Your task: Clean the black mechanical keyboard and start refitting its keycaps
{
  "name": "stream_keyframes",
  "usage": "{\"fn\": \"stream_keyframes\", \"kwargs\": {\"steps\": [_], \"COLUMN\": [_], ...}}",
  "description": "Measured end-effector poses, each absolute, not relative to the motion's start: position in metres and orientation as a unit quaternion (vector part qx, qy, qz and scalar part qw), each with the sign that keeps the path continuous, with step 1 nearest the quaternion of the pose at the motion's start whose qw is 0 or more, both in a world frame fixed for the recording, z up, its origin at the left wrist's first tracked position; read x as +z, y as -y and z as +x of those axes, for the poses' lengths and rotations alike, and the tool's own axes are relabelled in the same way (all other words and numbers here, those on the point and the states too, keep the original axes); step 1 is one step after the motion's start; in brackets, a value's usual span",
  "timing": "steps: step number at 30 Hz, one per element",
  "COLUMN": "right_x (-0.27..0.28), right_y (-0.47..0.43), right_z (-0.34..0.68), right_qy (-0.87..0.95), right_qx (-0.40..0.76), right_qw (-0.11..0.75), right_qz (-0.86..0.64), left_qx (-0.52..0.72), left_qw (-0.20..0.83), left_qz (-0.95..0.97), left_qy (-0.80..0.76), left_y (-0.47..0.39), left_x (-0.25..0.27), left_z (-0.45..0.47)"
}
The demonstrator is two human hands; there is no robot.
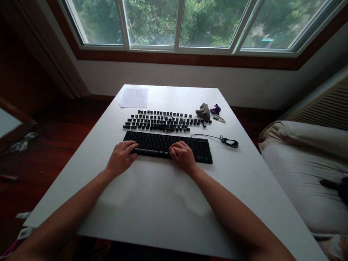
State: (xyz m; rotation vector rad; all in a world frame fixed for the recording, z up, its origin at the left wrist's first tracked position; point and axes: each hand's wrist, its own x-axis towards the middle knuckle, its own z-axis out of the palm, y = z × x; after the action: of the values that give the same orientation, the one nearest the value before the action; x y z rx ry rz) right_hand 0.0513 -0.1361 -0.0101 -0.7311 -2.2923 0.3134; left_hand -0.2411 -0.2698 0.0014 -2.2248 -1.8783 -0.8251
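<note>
A black computer keyboard (160,140) lies flat on the white table, its cable (230,142) bundled to the right. My left hand (122,156) holds its front left corner, fingers over the top and thumb at the front edge. My right hand (182,155) bears on the keyboard right of its middle. Its fingers are bent and close together, and whatever is under the fingertips is hidden. A long bar-shaped key shows along the front edge between my hands. Behind the keyboard, loose black keycaps (153,121) stand in several rows.
At the table's (161,203) back left lies a printed paper sheet (134,98). A grey cloth (203,111), a small purple item (216,109) and thin tools (220,118) sit back right. A pale sofa (299,175) stands right of the table; a window spans the far wall.
</note>
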Motion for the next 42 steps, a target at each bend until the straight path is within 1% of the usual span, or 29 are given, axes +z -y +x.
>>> {"fn": "stream_keyframes", "kwargs": {"steps": [4, 9, 14, 20, 24, 29, 42], "right_x": [-0.009, -0.006, -0.010, -0.013, -0.014, -0.016, -0.017], "right_y": [0.140, 0.147, 0.151, 0.150, 0.149, 0.149, 0.149], "right_z": [0.050, 0.046, 0.038, 0.036, 0.036, 0.035, 0.043], "right_qy": [0.884, 0.891, 0.926, 0.918, 0.920, 0.922, 0.930], "right_qx": [0.121, 0.124, 0.104, 0.108, 0.110, 0.112, 0.111], "right_qw": [0.353, 0.355, 0.299, 0.311, 0.305, 0.302, 0.284], "right_qz": [-0.281, -0.256, -0.205, -0.223, -0.219, -0.217, -0.203], "left_qx": [-0.292, -0.333, -0.360, -0.336, -0.318, -0.283, -0.265], "left_qw": [0.076, 0.041, 0.033, 0.042, 0.071, 0.063, 0.079], "left_qz": [-0.684, -0.632, -0.621, -0.599, -0.645, -0.687, -0.697], "left_qy": [0.664, 0.698, 0.695, 0.726, 0.691, 0.666, 0.662], "left_y": [0.270, 0.268, 0.266, 0.267, 0.266, 0.264, 0.265], "left_x": [0.001, 0.000, -0.003, -0.006, -0.005, -0.004, -0.006], "left_z": [-0.250, -0.258, -0.266, -0.272, -0.268, -0.264, -0.253]}}
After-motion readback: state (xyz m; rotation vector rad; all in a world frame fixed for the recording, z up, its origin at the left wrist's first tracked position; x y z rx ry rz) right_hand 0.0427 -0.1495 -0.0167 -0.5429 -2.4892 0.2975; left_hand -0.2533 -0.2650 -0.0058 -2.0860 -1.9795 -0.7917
